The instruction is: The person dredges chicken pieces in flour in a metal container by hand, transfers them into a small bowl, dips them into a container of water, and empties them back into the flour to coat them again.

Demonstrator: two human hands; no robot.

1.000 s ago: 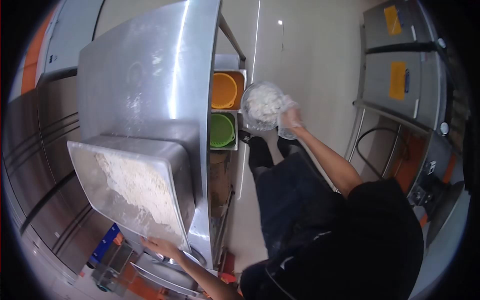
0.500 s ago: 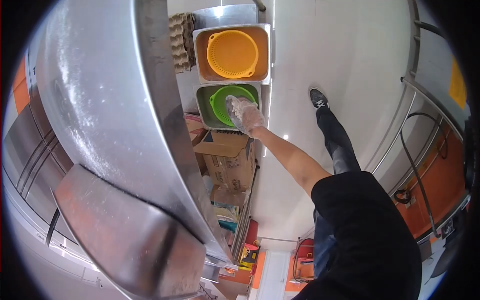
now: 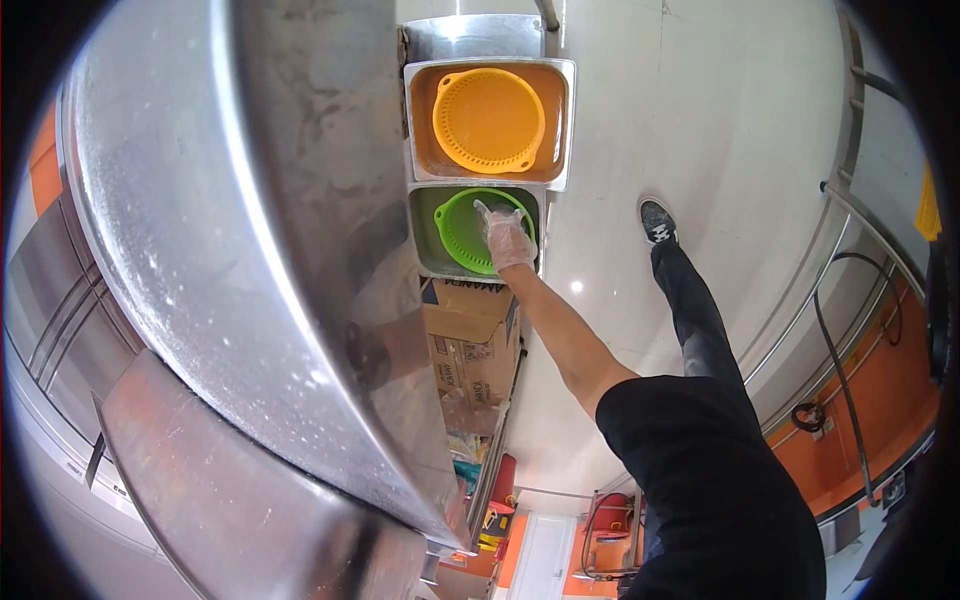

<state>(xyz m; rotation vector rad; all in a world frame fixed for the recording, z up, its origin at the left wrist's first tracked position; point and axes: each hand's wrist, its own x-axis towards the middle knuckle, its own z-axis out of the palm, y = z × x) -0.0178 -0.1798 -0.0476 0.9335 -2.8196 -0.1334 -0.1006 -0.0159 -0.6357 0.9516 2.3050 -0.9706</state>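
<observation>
Kitchen worker in dark clothing, seen from above: right hand (image 3: 508, 246) clad in thin, see-through disposable glove (image 3: 512, 250), film crinkled and loose, cuff baggy at wrist. Forearm (image 3: 560, 325) bare from glove cuff to sleeve. Black sleeve (image 3: 650, 410), plain and short, wide hem near elbow, same solid black running over shoulder (image 3: 745, 500). Dark trouser leg (image 3: 690, 300), long, with paler, greyish area lower on thigh or knee. Low black shoe (image 3: 656, 222), white laces or markings across top, pale edge around toe.
</observation>
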